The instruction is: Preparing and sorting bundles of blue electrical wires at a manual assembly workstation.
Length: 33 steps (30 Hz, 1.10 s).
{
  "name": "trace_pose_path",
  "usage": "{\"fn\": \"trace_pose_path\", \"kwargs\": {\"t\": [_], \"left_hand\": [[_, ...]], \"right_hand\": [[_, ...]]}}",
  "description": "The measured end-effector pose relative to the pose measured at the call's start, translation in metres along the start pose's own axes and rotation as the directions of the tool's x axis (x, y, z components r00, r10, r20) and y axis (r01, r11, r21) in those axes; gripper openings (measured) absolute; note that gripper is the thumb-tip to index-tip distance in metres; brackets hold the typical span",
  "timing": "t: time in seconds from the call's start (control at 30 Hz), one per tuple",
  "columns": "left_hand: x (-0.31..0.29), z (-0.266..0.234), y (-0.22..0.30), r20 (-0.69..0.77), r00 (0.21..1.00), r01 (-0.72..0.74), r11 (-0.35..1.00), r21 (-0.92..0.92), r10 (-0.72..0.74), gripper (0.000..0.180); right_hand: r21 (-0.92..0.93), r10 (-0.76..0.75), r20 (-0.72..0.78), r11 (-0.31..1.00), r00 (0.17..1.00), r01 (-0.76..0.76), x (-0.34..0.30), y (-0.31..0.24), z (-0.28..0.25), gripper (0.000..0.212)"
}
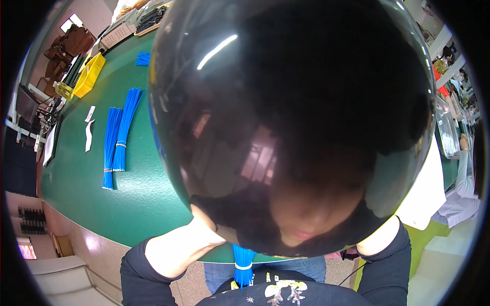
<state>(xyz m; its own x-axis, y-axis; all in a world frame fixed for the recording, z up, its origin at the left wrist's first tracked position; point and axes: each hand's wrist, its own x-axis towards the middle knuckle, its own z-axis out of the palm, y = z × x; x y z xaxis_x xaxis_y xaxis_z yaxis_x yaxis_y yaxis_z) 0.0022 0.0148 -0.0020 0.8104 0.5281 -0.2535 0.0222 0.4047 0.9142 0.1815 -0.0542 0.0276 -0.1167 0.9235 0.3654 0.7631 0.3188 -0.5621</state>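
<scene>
A large glossy black round object (306,92), whose kind I cannot make out, fills the middle of the view and hides most of both hands. My left hand (205,224) reaches in behind its lower left edge, with only the wrist and base of the hand showing and the fingers hidden. On the other side, my right hand (378,243) shows just its wrist below the rim. Between my arms, a banded bundle of blue wires (244,265) sticks out over the table's near edge. What either hand holds is hidden.
Two tied bundles of blue wires, one (111,148) beside the other (127,127), lie on the green table (76,188). Paper strips (89,135) lie left of them. Farther off are more blue wires (143,59), a yellow bin (90,75) and, at right, a person's sleeve (465,173).
</scene>
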Motion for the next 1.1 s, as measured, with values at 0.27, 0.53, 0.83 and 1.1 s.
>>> {"fn": "trace_pose_path", "kwargs": {"t": [0.27,0.53,0.83,1.1], "left_hand": [[0.0,-0.001,-0.001,0.009,1.0,-0.021,1.0,0.022,0.021,0.031],[-0.001,-0.005,-0.002,0.008,0.999,-0.045,0.998,0.039,0.045,0.033],[0.0,-0.008,0.0,0.015,0.997,-0.073,0.995,0.063,0.073,0.034],[-0.002,-0.007,-0.002,0.017,0.996,-0.086,0.993,0.086,0.085,0.036]], "right_hand": [[0.119,0.253,0.434,0.935,0.865,-0.334,-0.03,0.041,0.044,0.047],[0.191,0.245,0.418,0.918,0.875,-0.348,-0.025,0.042,0.042,0.049],[0.283,0.241,0.388,0.888,0.89,-0.364,-0.03,0.04,0.035,0.053],[0.372,0.24,0.365,0.848,0.899,-0.377,-0.025,0.037,0.036,0.055]]}}
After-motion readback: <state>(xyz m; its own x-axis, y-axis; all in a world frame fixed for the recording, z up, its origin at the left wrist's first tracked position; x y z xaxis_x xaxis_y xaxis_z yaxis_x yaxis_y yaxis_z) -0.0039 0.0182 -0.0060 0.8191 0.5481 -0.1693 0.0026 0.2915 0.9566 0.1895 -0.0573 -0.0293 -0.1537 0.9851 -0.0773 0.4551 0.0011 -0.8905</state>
